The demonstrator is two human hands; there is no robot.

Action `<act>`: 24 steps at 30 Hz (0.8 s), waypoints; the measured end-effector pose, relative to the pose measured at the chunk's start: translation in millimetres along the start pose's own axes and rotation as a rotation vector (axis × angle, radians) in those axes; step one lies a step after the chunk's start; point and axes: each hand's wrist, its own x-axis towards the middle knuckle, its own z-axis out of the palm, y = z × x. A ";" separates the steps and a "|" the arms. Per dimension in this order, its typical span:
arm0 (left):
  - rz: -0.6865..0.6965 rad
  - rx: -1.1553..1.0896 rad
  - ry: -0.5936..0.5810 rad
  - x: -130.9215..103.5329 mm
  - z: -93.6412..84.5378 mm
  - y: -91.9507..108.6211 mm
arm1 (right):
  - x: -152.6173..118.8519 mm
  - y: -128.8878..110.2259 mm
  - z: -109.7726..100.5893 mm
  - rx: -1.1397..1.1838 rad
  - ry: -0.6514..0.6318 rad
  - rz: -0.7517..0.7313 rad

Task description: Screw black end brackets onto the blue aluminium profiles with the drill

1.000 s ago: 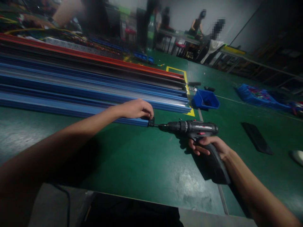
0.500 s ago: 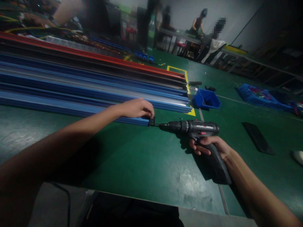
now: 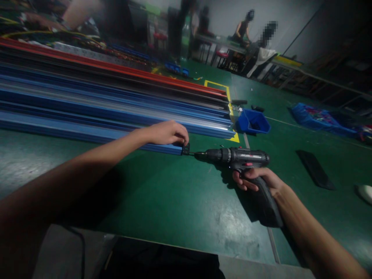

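Observation:
A black cordless drill (image 3: 247,157) is in my right hand (image 3: 260,179), whose fingers wrap round its handle. Its bit points left and meets a small black end cap (image 3: 186,148) at the end of a blue metal profile (image 3: 165,148). Over that same end lies my left hand (image 3: 168,133), fingers curled down and closed on the profile's end beside the cap. The exact grip of those fingertips is partly hidden. Whether a screw sits at the bit's tip is too small to tell.
Behind lie several long blue, black and red profiles (image 3: 174,80). A blue bin (image 3: 253,121) stands past their ends. Farther right are a flat black piece (image 3: 315,169) and a blue tray (image 3: 319,118) of small parts. A co-worker's arm (image 3: 81,13) reaches in at upper left.
Both hands, the drill and the profile hold nearly the same place. The view has shifted very slightly.

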 end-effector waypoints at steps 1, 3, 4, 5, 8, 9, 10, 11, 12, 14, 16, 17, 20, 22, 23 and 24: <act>0.000 -0.001 -0.001 0.1 -0.1 0.2 | 0.3 -0.2 0.7 0.002 0.004 0.002; 0.002 0.000 -0.002 0.1 -0.3 0.7 | 1.0 -0.8 1.8 0.004 0.008 0.007; 0.002 0.002 -0.004 0.1 -0.4 1.0 | 1.4 -1.1 2.0 0.005 0.008 0.009; 0.001 0.004 -0.006 0.0 -0.5 1.3 | 1.8 -1.2 2.0 0.006 0.008 0.009; -0.002 0.001 -0.006 -0.1 -0.7 1.8 | 1.9 -1.3 1.1 0.005 0.014 0.015; -0.003 -0.002 -0.005 -0.1 -0.6 1.9 | 1.6 -1.3 0.7 0.004 0.016 0.017; -0.003 -0.006 -0.002 -0.1 -0.6 2.0 | 1.3 -1.3 0.4 0.005 0.017 0.018; -0.002 -0.009 0.002 -0.1 -0.6 2.0 | 0.9 -1.3 0.3 0.005 0.020 0.019; -0.002 -0.011 0.003 0.0 -0.6 2.0 | 0.6 -1.3 0.4 0.006 0.027 0.019; 0.000 -0.010 0.003 0.1 -0.5 2.0 | 0.2 -1.4 0.9 0.011 0.038 0.022; 0.005 -0.007 0.000 0.0 -0.4 2.0 | 0.2 -1.4 1.6 0.020 0.041 0.027; 0.008 -0.005 -0.001 0.0 -0.4 2.0 | 0.2 -1.4 1.8 0.025 0.037 0.026; 0.013 0.003 0.000 -0.2 -0.3 1.7 | 0.3 -1.4 2.0 0.037 0.023 0.026; 0.015 0.012 0.000 -0.2 -0.4 1.2 | 0.2 -1.6 2.0 0.033 0.018 0.029; 0.017 0.014 0.000 -0.1 -0.5 0.8 | 0.2 -1.7 2.0 0.028 0.016 0.029; 0.018 0.015 -0.003 -0.1 -0.6 0.4 | 0.3 -1.7 2.0 0.021 0.017 0.028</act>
